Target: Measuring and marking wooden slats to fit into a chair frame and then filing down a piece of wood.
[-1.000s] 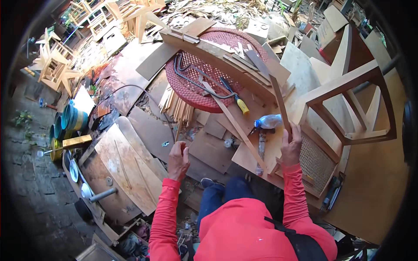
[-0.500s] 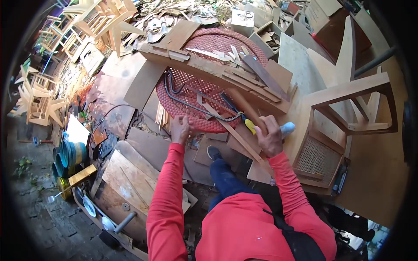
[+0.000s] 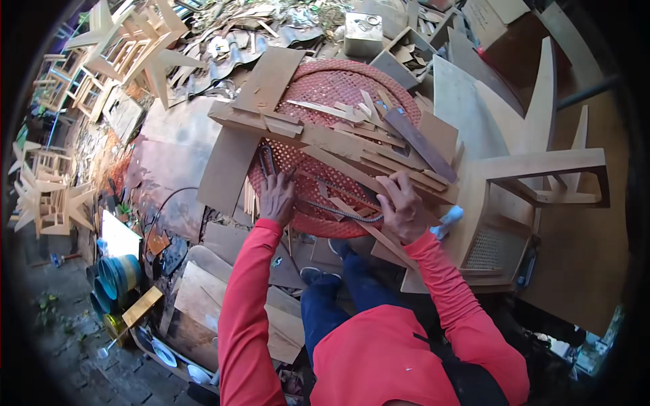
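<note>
My left hand (image 3: 276, 197) reaches over a red woven round surface (image 3: 332, 227), its fingers bent down against a dark, cord-like loop (image 3: 266, 159). What lies under those fingertips is hidden. To its right, my right hand (image 3: 404, 208) has thumb and fingers closed at the near end of a thin wooden strip (image 3: 342, 170). This strip slants up and left along a thick wooden board (image 3: 325, 139) laid across the woven surface. A grey stretch of the cord-like thing (image 3: 342, 212) runs between both hands, reaching below the right one.
Several offcuts (image 3: 399, 159) lie on the board. At right stands a pale wooden chair frame (image 3: 542, 166) with a cane panel, beside a light-blue wrapped object (image 3: 447, 220). Blue-green buckets (image 3: 115, 279) stand at left. Stacked chair frames (image 3: 139, 51) fill the upper left.
My left hand has moved forward over the woven surface to the dark loop. My right hand no longer holds the brown wooden piece the same way; the yellow handle is out of sight.
</note>
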`<state>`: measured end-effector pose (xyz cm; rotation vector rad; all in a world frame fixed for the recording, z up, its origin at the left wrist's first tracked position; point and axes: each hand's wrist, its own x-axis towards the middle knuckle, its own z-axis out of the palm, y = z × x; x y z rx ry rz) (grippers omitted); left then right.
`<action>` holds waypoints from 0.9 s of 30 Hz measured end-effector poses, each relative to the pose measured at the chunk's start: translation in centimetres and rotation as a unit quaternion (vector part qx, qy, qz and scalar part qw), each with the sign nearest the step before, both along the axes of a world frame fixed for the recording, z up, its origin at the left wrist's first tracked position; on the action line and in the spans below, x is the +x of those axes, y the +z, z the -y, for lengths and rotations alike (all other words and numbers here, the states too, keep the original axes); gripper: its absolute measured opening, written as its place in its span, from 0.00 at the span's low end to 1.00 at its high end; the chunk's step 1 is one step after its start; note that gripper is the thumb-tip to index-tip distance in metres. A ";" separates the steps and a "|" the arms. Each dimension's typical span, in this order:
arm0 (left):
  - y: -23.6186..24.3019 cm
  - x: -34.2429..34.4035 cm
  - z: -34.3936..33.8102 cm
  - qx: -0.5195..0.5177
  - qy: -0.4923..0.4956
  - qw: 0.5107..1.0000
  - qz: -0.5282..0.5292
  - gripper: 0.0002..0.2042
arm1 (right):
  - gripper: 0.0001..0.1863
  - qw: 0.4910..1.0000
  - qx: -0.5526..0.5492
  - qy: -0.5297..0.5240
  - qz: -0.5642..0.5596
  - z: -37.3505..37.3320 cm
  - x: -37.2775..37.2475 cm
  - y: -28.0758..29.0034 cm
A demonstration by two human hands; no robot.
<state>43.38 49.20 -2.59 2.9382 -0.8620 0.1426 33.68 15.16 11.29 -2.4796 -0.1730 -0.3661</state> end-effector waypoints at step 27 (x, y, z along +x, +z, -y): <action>18.9 -24.0 -19.5 -0.395 0.237 0.785 -0.414 0.08 | 0.30 0.993 -0.012 0.065 0.095 -5.4 10.9 1.1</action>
